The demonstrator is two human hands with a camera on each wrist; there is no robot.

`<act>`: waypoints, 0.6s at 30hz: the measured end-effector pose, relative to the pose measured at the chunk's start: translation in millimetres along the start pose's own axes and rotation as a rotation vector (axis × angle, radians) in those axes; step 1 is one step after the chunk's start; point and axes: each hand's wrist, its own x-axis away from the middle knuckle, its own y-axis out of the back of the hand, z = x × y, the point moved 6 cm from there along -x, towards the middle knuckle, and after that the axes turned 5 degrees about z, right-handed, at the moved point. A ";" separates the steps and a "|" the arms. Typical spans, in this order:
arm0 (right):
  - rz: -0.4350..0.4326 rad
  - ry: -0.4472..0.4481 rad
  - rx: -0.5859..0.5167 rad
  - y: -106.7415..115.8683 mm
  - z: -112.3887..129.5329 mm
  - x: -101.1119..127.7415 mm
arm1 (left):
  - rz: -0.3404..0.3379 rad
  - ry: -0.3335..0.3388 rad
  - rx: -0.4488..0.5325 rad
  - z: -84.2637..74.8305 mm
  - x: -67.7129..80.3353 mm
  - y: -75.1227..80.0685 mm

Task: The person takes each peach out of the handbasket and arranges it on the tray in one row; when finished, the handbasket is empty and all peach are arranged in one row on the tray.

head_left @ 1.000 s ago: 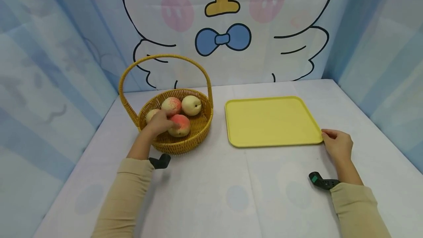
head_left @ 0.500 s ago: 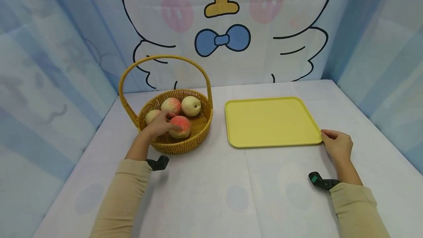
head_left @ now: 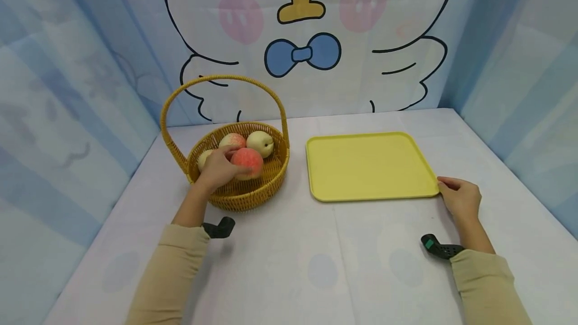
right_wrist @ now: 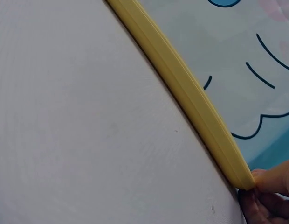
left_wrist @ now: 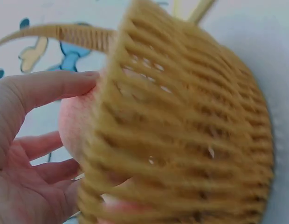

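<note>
My left hand grips a peach in the basket; my right pinches the tray's corner.

The round pink-red peach (head_left: 247, 161) sits raised inside the woven yellow wicker basket with its arched handle (head_left: 271, 174), my left hand (head_left: 219, 169) curled round it from its 9 o'clock side, thumb on top. Two paler peaches (head_left: 261, 143) lie at 12 o'clock of it, another peeks out behind my knuckles. The flat yellow plastic tray (head_left: 368, 164) rests on the white table (head_left: 316, 265) at 3 o'clock of the basket, just beside it. My right hand (head_left: 460, 197) pinches the tray's near right corner between thumb and fingers.
</note>
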 end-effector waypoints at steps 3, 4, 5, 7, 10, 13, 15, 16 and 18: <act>-0.006 0.005 -0.001 0.7 -0.4 -0.7 | -0.031 -0.057 0.029 -15.4 2.3 -2.7; -0.008 0.007 -0.001 1.3 -0.5 -0.7 | -0.044 -0.083 0.044 -21.1 3.2 -4.4; -0.009 0.006 -0.001 1.7 -0.9 -0.8 | -0.055 -0.116 0.061 -26.7 3.9 -6.8; -0.012 0.006 0.001 2.2 -1.4 -1.1 | -0.086 -0.186 0.089 -38.2 6.1 -12.7; -0.017 0.015 0.008 2.9 -1.9 -1.7 | -0.127 -0.308 0.136 -54.8 8.9 -25.9; -0.025 0.026 0.007 3.8 -1.6 -2.3 | -0.153 -0.426 0.173 -70.2 11.1 -41.7; -0.026 0.034 0.006 4.4 -0.9 -2.6 | -0.166 -0.498 0.181 -78.4 11.5 -51.6; -0.027 0.037 0.006 4.9 -0.6 -2.5 | -0.172 -0.531 0.183 -81.8 11.2 -56.4; -0.027 0.046 0.005 5.5 -0.1 -2.4 | -0.193 -0.566 0.172 -86.1 10.5 -65.7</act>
